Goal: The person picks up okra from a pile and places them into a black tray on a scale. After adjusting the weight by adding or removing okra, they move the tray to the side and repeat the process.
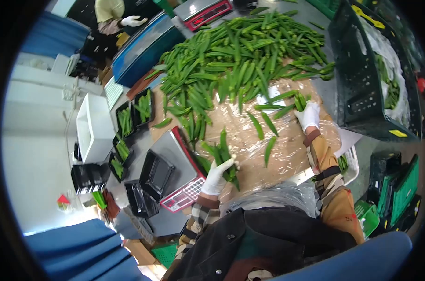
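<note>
My left hand [215, 179], in a white glove, is closed around several okra pods [223, 151] near the front of the cardboard-covered table [240, 126]. White-gloved too, my right hand [308, 116] grips a small bunch of okra [298, 100] at the right side of the cardboard. A few loose pods [269, 151] lie between the two hands on the plastic film. Behind them spreads a large heap of okra [240, 51]. To the left of my left hand sits a weighing scale [186, 192] with a black tray [156, 173] on its plate.
Black trays filled with okra [124, 121] stand at the left beside a white bin [96, 126]. A dark green crate [362, 89] lined with plastic rises at the right. Another scale [207, 14] is at the back. A co-worker's gloved hand [134, 21] shows at upper left.
</note>
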`<control>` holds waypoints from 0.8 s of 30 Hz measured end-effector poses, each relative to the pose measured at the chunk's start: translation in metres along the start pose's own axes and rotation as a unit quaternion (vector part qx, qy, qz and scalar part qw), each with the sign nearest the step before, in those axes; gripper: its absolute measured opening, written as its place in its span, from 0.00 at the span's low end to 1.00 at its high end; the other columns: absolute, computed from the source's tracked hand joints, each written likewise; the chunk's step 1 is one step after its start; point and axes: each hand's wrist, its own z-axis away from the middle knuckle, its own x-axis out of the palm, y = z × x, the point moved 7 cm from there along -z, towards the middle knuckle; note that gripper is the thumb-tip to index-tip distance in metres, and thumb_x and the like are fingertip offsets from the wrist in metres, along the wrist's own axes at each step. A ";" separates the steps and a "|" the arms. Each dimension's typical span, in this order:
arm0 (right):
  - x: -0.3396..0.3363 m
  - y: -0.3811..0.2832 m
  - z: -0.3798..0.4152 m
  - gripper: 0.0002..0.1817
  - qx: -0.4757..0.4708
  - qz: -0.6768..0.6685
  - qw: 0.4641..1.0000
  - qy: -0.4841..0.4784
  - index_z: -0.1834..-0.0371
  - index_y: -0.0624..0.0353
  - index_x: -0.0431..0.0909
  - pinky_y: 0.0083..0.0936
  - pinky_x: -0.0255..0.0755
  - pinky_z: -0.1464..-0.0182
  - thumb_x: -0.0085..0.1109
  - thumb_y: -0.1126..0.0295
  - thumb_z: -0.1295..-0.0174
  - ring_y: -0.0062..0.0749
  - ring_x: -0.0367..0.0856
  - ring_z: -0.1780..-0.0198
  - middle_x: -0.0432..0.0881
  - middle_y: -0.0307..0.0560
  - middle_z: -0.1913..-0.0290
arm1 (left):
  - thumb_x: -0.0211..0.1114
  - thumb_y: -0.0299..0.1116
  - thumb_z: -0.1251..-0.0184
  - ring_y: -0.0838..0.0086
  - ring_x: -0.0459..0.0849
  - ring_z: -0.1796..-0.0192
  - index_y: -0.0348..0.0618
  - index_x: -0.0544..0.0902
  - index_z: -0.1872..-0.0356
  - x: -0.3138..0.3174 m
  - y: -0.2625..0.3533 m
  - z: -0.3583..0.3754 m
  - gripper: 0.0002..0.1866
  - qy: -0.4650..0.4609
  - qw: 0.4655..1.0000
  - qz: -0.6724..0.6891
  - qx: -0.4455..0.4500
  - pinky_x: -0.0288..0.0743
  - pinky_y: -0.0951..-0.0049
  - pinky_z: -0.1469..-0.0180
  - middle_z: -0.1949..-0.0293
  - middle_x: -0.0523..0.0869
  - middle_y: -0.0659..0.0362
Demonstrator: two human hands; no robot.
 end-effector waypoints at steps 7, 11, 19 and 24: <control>-0.005 -0.003 0.020 0.19 0.118 -0.291 0.947 -0.068 0.54 0.62 0.78 0.36 0.78 0.57 0.67 0.70 0.50 0.45 0.85 0.62 0.85 0.54 0.63 | 0.64 0.24 0.33 0.68 0.84 0.52 0.43 0.66 0.30 0.004 0.013 0.018 0.30 -0.034 0.996 0.076 0.019 0.81 0.61 0.49 0.51 0.82 0.57; -0.029 -0.102 0.095 0.14 0.086 -0.546 0.787 -0.272 0.54 0.62 0.81 0.21 0.75 0.61 0.64 0.77 0.45 0.21 0.80 0.65 0.84 0.38 0.62 | 0.65 0.26 0.32 0.71 0.83 0.51 0.43 0.68 0.32 0.001 0.007 0.027 0.28 -0.056 0.997 0.046 0.007 0.81 0.64 0.49 0.50 0.81 0.59; -0.026 -0.260 0.239 0.22 0.126 -0.678 0.499 -0.525 0.34 0.60 0.71 0.25 0.71 0.40 0.60 0.72 0.30 0.24 0.77 0.43 0.80 0.40 0.44 | 0.68 0.34 0.30 0.73 0.75 0.37 0.37 0.64 0.30 -0.028 0.052 0.059 0.32 0.051 0.957 -0.232 0.167 0.69 0.71 0.35 0.38 0.77 0.55; -0.055 -0.354 0.274 0.22 0.117 -0.700 0.394 -0.583 0.32 0.59 0.68 0.26 0.68 0.36 0.56 0.67 0.26 0.24 0.74 0.39 0.77 0.40 0.39 | 0.68 0.35 0.29 0.74 0.75 0.38 0.36 0.65 0.31 -0.068 0.128 0.119 0.31 0.030 0.941 -0.277 0.194 0.70 0.72 0.35 0.38 0.77 0.56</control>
